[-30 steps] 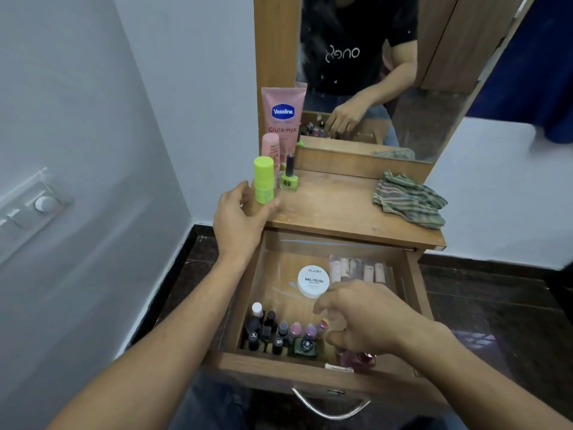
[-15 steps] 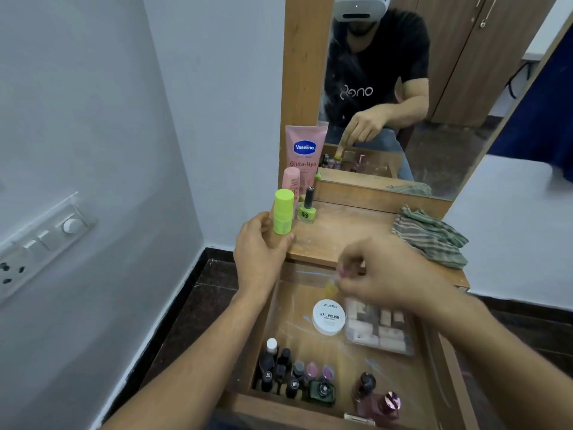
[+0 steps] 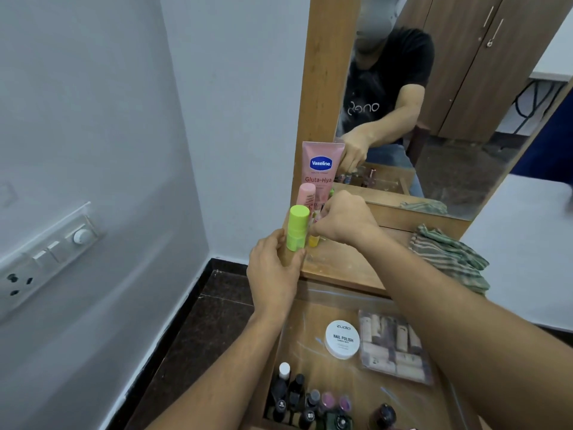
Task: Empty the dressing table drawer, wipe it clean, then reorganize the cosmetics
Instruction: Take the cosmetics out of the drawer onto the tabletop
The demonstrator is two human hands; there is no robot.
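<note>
Right hand [image 3: 344, 221]: at the centre of the frame, fingers curled tight and pinching the top of a small yellow bottle [image 3: 313, 241]; only the bottle's base is showing under the fingertips.
Yellow bottle: sitting at the tabletop [image 3: 350, 265], just right of the green stick; whether its base is touching the wood cannot be told.
Left hand [image 3: 273, 274]: just below and left of centre, gripping the tabletop's near left corner, thumb lying on top and fingers wrapping round the edge.
Green stick [image 3: 297, 228]: standing upright on the tabletop directly above the left hand.
Pink stick [image 3: 307, 195]: standing upright right behind the green one.
Vaseline tube [image 3: 322, 166]: standing on its cap behind both, leaning against the mirror [image 3: 449, 88].
Striped cloth [image 3: 449, 259]: lying crumpled at the right end of the tabletop, well apart from the hands.
Drawer [image 3: 307, 333]: standing pulled open at lower centre, under both forearms.
White tub [image 3: 342, 339]: lying lid up in the middle of the drawer, lettered NAIL POLISH.
Clear packet [image 3: 393, 346]: lying just right of the tub, holding small tubes.
Nail polish bottles [image 3: 310, 401]: standing in a row along the bottom edge of the frame.
Switch panel [image 3: 46, 252]: sitting on the wall at left.
</note>
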